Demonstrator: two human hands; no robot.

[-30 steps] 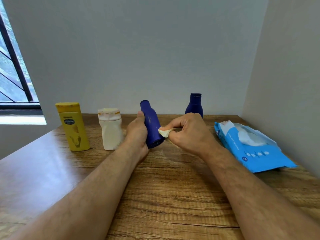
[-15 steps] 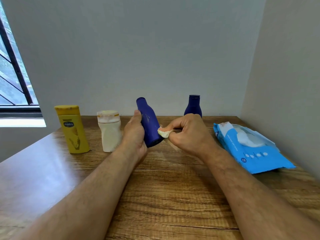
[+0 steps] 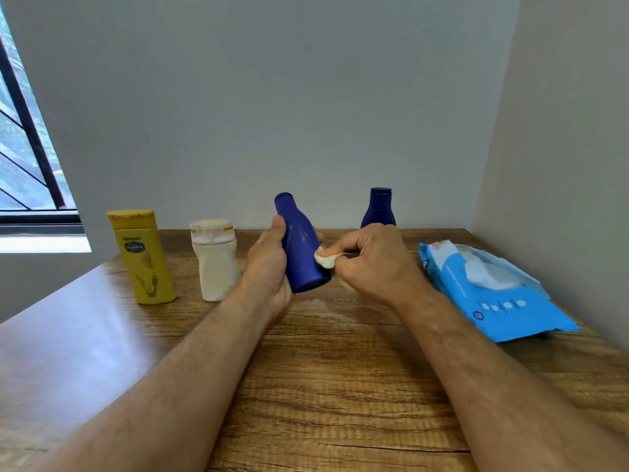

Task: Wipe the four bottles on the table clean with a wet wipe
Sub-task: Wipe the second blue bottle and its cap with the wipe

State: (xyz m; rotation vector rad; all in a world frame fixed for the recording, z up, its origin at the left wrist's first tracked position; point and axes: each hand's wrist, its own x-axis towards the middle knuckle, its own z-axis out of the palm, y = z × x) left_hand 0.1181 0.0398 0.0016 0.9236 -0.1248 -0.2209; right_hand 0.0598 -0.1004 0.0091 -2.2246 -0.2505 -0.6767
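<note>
Right hand [image 3: 371, 264], wipe [image 3: 325, 258] against bottle [image 3: 301, 247]

Yellow bottle [image 3: 144, 258]: dark oval logo w/ "Vaseline". Blue wipes pack [image 3: 490, 294]: round badge w/ "72"; side print too small to read.

A single wide-angle view from the person's head looks forward and slightly down across the wooden surface [image 3: 323, 386] toward a room corner. Both forearms enter from the bottom edge and meet near frame centre. A window [image 3: 23, 158] fills the left edge.
</note>
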